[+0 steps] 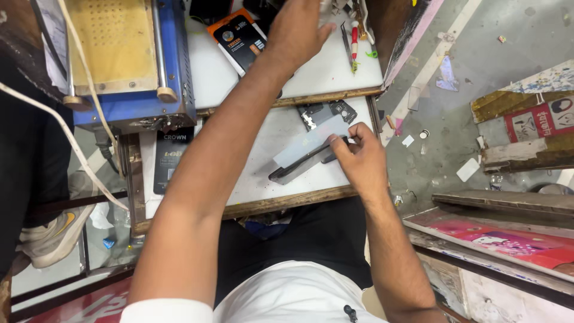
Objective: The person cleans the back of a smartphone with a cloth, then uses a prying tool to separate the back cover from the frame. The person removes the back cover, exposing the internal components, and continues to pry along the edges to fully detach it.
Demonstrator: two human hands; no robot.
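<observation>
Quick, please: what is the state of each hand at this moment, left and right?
Left hand: stretched out over the white table, fingers spread, holding nothing visible.
Right hand: fingers closed on the end of the phone.

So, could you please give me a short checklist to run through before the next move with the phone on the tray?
1. Right hand steadies the phone at its end: ok.
2. Phone lies flat on the white tray: ok.
3. Left hand reaches the upper shelf, what it grips: cannot tell.
4. Red-handled screwdriver within reach on the shelf: ok.
5. Loose phone part stays apart from the phone: ok.
6. Phone screen intact: cannot tell.
</observation>
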